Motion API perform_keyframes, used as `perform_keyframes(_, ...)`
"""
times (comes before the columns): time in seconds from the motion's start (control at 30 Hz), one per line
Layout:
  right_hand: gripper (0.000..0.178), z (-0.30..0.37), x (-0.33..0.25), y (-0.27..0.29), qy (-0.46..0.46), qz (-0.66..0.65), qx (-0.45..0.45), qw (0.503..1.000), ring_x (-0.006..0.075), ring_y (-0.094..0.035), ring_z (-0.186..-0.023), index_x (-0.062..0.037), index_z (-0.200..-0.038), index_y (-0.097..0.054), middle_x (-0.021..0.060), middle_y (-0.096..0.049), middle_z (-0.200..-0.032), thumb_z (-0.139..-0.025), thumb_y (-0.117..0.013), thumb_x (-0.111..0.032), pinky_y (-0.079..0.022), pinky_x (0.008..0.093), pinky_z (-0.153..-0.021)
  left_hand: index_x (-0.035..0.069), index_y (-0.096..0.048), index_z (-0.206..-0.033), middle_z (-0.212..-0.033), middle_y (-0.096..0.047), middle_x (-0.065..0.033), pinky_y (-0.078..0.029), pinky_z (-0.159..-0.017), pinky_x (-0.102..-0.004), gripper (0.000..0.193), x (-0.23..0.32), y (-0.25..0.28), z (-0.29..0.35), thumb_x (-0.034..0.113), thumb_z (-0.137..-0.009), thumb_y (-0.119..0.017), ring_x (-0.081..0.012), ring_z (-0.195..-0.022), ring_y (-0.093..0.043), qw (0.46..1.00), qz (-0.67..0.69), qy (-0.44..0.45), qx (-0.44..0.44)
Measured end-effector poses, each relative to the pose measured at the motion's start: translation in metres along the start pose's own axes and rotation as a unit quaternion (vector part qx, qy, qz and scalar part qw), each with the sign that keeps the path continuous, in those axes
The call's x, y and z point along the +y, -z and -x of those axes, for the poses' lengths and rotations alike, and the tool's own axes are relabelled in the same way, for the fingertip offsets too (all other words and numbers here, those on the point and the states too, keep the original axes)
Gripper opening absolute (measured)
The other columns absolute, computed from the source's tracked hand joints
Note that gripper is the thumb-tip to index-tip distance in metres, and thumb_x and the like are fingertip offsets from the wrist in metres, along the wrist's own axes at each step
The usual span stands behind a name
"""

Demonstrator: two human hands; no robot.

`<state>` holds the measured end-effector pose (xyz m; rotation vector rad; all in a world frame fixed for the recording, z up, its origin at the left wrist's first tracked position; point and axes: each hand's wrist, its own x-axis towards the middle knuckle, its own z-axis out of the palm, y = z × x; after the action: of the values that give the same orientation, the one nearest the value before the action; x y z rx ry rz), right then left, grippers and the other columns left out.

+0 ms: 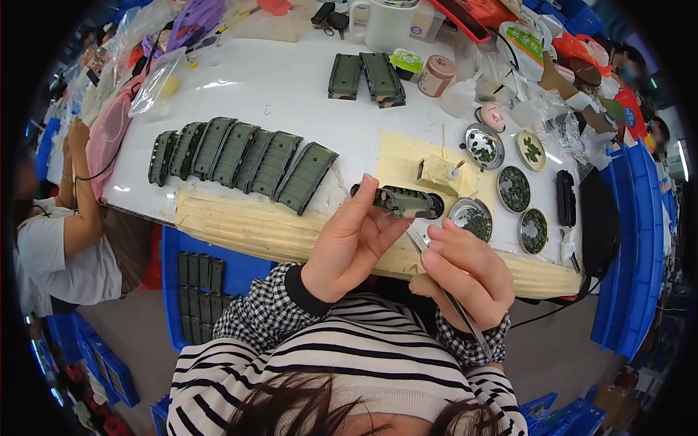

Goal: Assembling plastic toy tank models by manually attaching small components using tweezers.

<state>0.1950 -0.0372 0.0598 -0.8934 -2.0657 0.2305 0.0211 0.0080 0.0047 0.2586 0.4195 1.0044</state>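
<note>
In my left hand is a green-and-brown camouflage-patterned, ribbed curved piece, held sideways above the table's near edge. My right hand is closed around metal tweezers. Their narrow end points up toward the underside of the piece; whether it touches cannot be made out. Just beyond my right hand stands a round metal dish of small dark green bits. Several similar green ribbed pieces lie in a row to the left, and a pair rests farther back.
More round dishes of small parts stand at the right, beside a tape-wrapped block. A white mug, a pink jar and bags crowd the back. A blue crate of green pieces sits below left. Another person works at the left.
</note>
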Motion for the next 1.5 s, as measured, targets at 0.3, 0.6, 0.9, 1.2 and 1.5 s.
perform_keyframes(0.3,0.030,-0.002,0.002,-0.004,-0.004,-0.008,-0.003,1.000,0.0323,-0.067,-0.099,0.0042,-0.105,-0.068,0.0162,-0.064,-0.103,-0.075,-0.069,0.000,-0.056,0.0438,-0.090,0.010,-0.046,-0.121,-0.120,-0.058,-0.0061,-0.048,-0.099,-0.0344,0.035,0.001,-0.001,0.003,0.036,-0.099,-0.052,-0.0173,-0.112,-0.058,0.999,-0.022,-0.019,0.014)
perform_keyframes(0.6,0.028,-0.003,0.003,-0.006,-0.002,0.010,-0.011,1.000,0.0321,-0.067,-0.098,0.0049,-0.104,-0.069,0.0162,-0.065,-0.102,-0.076,-0.068,0.000,-0.056,0.0433,-0.090,0.013,-0.047,-0.115,-0.116,-0.058,-0.0046,-0.050,-0.096,-0.0331,0.026,0.002,0.002,0.004,0.032,-0.099,-0.055,-0.0159,-0.109,-0.060,0.998,-0.027,-0.045,0.026)
perform_keyframes(0.9,0.028,-0.004,0.003,-0.007,0.004,0.015,-0.012,1.000,0.0320,-0.067,-0.098,0.0057,-0.103,-0.068,0.0166,-0.065,-0.102,-0.076,-0.069,0.000,-0.056,0.0427,-0.090,0.014,-0.047,-0.111,-0.113,-0.059,-0.0031,-0.052,-0.093,-0.0311,0.023,0.001,0.003,0.005,0.031,-0.098,-0.056,-0.0141,-0.105,-0.060,0.998,-0.017,-0.040,0.039)
perform_keyframes(1.2,0.033,0.002,-0.001,-0.012,-0.008,-0.067,0.084,0.994,0.0306,-0.068,-0.096,0.0001,-0.106,-0.067,0.0134,-0.066,-0.100,-0.077,-0.076,-0.013,-0.056,0.0440,-0.090,0.002,-0.044,-0.126,-0.116,-0.057,-0.0102,-0.050,-0.100,-0.0319,0.046,0.003,-0.002,0.003,0.039,-0.099,-0.051,-0.0204,-0.113,-0.058,0.998,0.056,0.033,0.017)
perform_keyframes(1.5,0.028,0.014,0.007,-0.016,-0.087,-0.023,0.127,0.988,0.0302,-0.069,-0.093,-0.0058,-0.111,-0.063,0.0128,-0.072,-0.097,-0.099,-0.052,-0.029,-0.055,0.0351,-0.078,-0.003,-0.041,-0.128,-0.126,-0.051,-0.0160,-0.049,-0.104,-0.0332,0.054,0.004,-0.006,-0.004,0.039,-0.096,-0.056,-0.0277,-0.119,-0.055,0.978,0.182,0.078,0.063)
